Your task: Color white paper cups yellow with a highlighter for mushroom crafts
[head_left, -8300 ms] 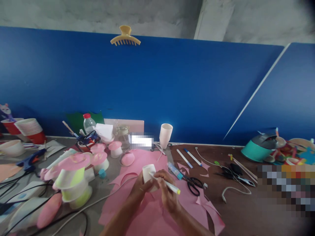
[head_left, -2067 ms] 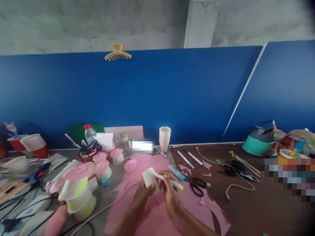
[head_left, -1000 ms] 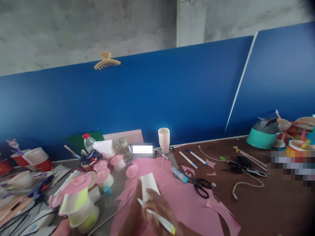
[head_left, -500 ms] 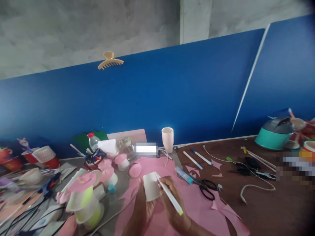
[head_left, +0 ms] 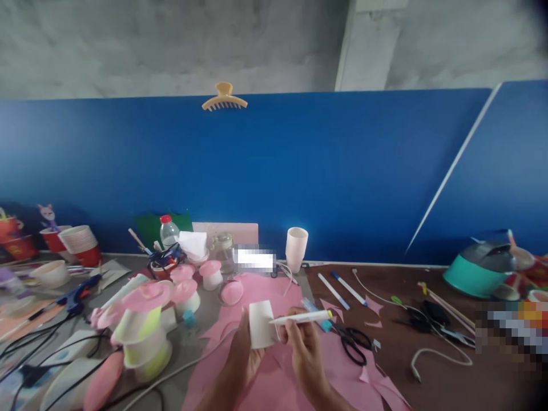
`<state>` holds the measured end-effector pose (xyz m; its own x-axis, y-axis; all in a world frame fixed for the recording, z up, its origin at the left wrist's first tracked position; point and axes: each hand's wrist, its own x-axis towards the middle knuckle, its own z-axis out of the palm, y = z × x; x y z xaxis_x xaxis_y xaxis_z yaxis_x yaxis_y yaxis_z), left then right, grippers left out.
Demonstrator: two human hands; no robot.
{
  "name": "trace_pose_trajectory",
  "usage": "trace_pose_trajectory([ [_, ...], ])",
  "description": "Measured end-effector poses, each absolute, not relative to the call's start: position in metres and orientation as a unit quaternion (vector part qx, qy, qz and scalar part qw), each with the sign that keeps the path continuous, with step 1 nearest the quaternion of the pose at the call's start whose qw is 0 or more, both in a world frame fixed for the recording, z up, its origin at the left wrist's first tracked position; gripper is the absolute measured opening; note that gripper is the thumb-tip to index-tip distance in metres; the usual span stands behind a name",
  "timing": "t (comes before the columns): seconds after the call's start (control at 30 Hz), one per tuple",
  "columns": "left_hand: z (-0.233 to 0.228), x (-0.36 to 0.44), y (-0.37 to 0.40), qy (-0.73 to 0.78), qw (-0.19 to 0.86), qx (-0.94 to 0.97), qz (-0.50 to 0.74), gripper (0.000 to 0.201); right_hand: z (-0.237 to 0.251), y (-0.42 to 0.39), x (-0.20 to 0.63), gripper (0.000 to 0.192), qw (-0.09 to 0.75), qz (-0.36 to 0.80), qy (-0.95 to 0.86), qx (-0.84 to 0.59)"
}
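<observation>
Head view: a small white paper cup (head_left: 261, 324) is held just above a pink paper sheet (head_left: 274, 297) on a cluttered worktop (head_left: 428, 365). The left hand (head_left: 243, 357) is wrapped around the cup's lower side, fingers closed on it. The right hand (head_left: 305, 348) is closed on a white marker (head_left: 301, 317) with a yellow end, its tip touching or nearly touching the cup's wall. The cup is judged light, thin and easily crushed, so a gentle hold around the wall, near the stiffer rim or base, would suit. The marker is judged rigid and smooth, best pinched near its tip. Black scissors (head_left: 353, 344) lie just right of the hands.
</observation>
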<state>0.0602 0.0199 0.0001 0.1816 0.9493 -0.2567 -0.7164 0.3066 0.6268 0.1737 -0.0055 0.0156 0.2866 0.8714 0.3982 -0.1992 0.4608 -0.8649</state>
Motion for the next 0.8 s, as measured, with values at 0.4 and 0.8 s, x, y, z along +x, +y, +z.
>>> trace_pose_trajectory([
  [0.4, 0.000, 0.061, 0.018, 0.277, 0.755, 0.208, 0.557, 0.050, 0.035, 0.002, 0.176, 0.041, 0.636, 0.428, -0.496, -0.407],
  [0.8, -0.001, 0.065, 0.020, 0.306, 0.750, 0.201, 0.550, 0.049, 0.022, -0.009, 0.176, 0.036, 0.673, 0.340, -0.541, -0.374],
])
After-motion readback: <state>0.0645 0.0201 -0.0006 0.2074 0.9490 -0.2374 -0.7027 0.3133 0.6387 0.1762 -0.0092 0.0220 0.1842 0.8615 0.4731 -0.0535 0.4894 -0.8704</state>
